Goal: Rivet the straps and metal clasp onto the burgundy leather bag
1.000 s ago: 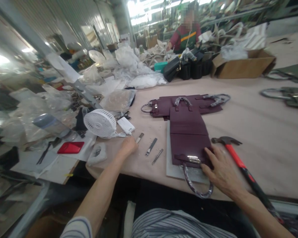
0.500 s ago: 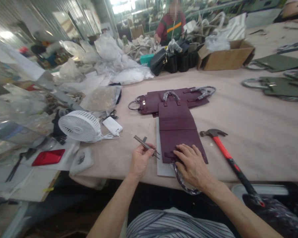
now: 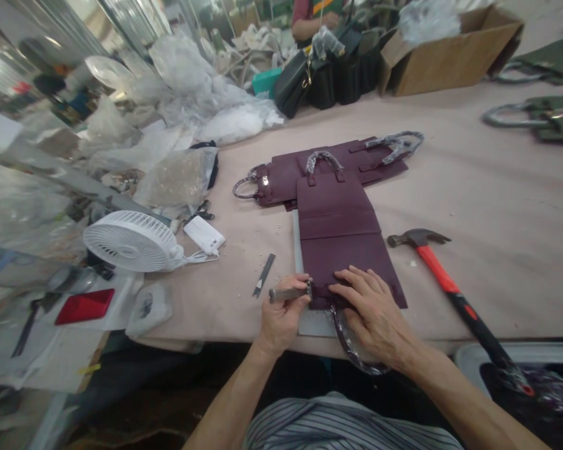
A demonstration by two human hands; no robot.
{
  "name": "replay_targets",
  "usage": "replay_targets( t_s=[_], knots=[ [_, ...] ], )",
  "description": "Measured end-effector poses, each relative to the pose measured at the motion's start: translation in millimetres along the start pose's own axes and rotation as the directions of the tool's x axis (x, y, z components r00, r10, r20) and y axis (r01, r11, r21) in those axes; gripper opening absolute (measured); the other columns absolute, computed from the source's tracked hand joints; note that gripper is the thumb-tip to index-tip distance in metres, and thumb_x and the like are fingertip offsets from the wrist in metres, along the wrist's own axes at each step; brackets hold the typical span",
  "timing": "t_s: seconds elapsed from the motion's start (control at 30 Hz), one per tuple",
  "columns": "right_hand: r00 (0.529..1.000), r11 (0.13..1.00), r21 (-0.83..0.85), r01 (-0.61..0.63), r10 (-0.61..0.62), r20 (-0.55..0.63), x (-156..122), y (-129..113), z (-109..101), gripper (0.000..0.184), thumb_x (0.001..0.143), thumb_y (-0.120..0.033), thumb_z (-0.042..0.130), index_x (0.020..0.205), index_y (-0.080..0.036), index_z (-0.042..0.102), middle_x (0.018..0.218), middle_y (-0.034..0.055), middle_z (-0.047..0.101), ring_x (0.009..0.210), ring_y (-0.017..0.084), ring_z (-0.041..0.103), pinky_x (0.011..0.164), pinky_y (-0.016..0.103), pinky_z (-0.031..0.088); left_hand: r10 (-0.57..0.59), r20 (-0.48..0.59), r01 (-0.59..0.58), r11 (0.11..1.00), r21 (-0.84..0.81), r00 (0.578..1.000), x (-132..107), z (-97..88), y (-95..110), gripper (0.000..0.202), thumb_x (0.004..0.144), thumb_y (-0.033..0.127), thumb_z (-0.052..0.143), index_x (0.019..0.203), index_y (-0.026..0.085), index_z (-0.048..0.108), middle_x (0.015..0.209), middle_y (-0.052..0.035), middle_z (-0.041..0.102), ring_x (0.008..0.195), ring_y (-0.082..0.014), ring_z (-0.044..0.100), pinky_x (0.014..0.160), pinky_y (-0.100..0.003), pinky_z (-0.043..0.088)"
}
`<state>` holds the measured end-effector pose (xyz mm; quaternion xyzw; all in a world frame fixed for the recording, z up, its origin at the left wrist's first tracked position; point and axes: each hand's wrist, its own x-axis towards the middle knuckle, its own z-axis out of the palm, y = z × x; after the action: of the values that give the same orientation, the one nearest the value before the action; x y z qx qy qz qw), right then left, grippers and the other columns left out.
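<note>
- At the near edge of the table (image 3: 497, 206), the left hand (image 3: 281, 315) is curled shut around a metal punch (image 3: 288, 292), thumb on top. The tool lies almost level, its tip pointing to three o'clock and touching the left edge of the purple bag panel (image 3: 342, 244).
- The right hand (image 3: 375, 312) lies flat, fingers spread and pointing to ten o'clock. It presses the panel's near end just beside the punch tip and grips nothing.
- The panel rests on a white board (image 3: 312, 324), and its wrapped handle (image 3: 351, 356) loops past the table edge at six o'clock.
- At three o'clock from the right hand a hammer (image 3: 443, 278) lies apart, its handle running to five o'clock over the edge.
- At eleven o'clock from the left hand a flat blade (image 3: 264, 275) lies near, with a fan (image 3: 129, 240) farther off at ten o'clock.
- At twelve o'clock a stack of purple panels (image 3: 281, 178) touches the panel's far end.
- Bare cloth lies open at two o'clock, beyond the hammer.
</note>
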<state>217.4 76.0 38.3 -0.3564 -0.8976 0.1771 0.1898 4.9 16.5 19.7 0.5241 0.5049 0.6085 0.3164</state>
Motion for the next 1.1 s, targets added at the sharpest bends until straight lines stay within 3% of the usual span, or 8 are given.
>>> replay_targets(
  t_s=[0.2, 0.3, 0.7, 1.1],
  knots=[
    [0.987, 0.99, 0.018, 0.139, -0.14, 0.081, -1.5, 6.3, -5.4, 0.05, 0.089, -0.013, 0.046, 0.126, -0.038, 0.068, 0.15, 0.0059, 0.047, 0.144, 0.033, 0.034, 0.115, 0.067, 0.028, 0.007, -0.052, -0.008, 0.999, -0.031, 0.999, -4.1, 1.2, -3.1, 0.015, 0.091, 0.017, 0.069, 0.106, 0.018, 0.067, 0.117, -0.0101, 0.071, 0.108, -0.0222, 0.072, 0.1, -0.042, 0.058],
    [0.985, 0.991, 0.016, 0.134, -0.135, 0.111, 1.3, 3.9, -7.2, 0.049, 0.088, -0.015, 0.049, 0.124, -0.041, 0.07, 0.148, 0.0061, 0.049, 0.143, 0.035, 0.036, 0.114, 0.068, 0.027, 0.015, -0.043, -0.015, 1.0, -0.008, 0.999, -5.9, 0.6, -2.2, 0.017, 0.091, 0.013, 0.068, 0.107, 0.019, 0.068, 0.119, -0.0095, 0.071, 0.11, -0.0221, 0.071, 0.103, -0.043, 0.056],
    [0.985, 0.993, -0.032, 0.112, -0.107, 0.137, 4.1, -1.3, -6.8, 0.051, 0.086, -0.017, 0.051, 0.129, -0.038, 0.068, 0.15, 0.0052, 0.05, 0.143, 0.035, 0.037, 0.117, 0.065, 0.025, 0.017, -0.049, -0.018, 1.0, -0.007, 0.999, -3.5, 0.8, 0.0, 0.019, 0.091, 0.014, 0.068, 0.109, 0.021, 0.07, 0.116, -0.0084, 0.073, 0.108, -0.0219, 0.072, 0.1, -0.041, 0.058],
    [0.988, 0.997, -0.022, 0.076, -0.072, 0.136, 8.5, -6.4, -7.6, 0.056, 0.079, -0.009, 0.047, 0.124, -0.034, 0.07, 0.146, 0.0063, 0.054, 0.142, 0.034, 0.04, 0.113, 0.068, 0.03, 0.002, -0.042, -0.002, 1.0, 0.002, 0.999, -3.2, 1.9, -0.1, 0.022, 0.091, 0.011, 0.068, 0.11, 0.022, 0.068, 0.118, -0.0084, 0.072, 0.111, -0.0217, 0.07, 0.101, -0.041, 0.056]
  ],
)
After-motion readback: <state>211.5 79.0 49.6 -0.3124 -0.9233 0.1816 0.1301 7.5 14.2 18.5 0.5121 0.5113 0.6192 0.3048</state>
